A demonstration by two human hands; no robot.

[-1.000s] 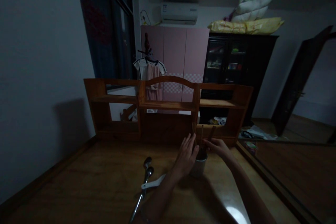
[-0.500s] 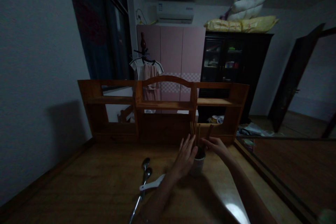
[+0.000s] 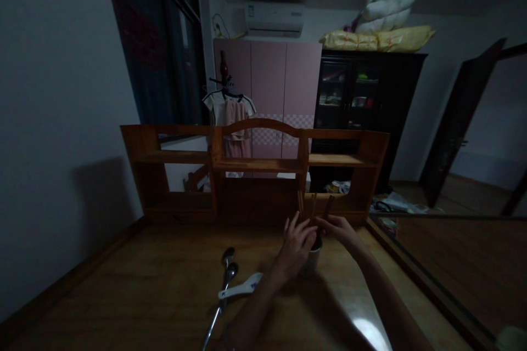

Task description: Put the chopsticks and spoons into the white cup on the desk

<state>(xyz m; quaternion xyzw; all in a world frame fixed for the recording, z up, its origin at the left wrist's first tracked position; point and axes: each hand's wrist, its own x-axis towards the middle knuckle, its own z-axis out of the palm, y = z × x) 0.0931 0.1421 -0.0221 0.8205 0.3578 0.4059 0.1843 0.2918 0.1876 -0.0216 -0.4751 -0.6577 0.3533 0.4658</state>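
A light-coloured cup (image 3: 312, 263) stands on the wooden desk with several chopsticks (image 3: 300, 204) upright or leaning in it. My right hand (image 3: 338, 231) is closed at the cup's right side, thumb and fingers pinching a dark chopstick (image 3: 329, 207) that tilts right. At the left of the cup is my left hand (image 3: 295, 245), its fingers apart and reaching across the chopsticks above the rim; whether they touch is hard to see in the dim light. Left of my forearm lie a white ceramic spoon (image 3: 241, 288) and two metal spoons (image 3: 229, 263), partly crossing each other.
A wooden shelf unit (image 3: 259, 164) runs along the desk's back edge. The wall (image 3: 61, 148) borders the left side, and a raised wooden edge (image 3: 420, 274) the right. Beyond are a pink wardrobe (image 3: 267, 77) and a dark cabinet (image 3: 395, 98).
My left hand has shifted slightly right, its fingers now bent over toward the chopsticks. More of the white spoon shows. My right hand stays almost in place on the dark chopstick.
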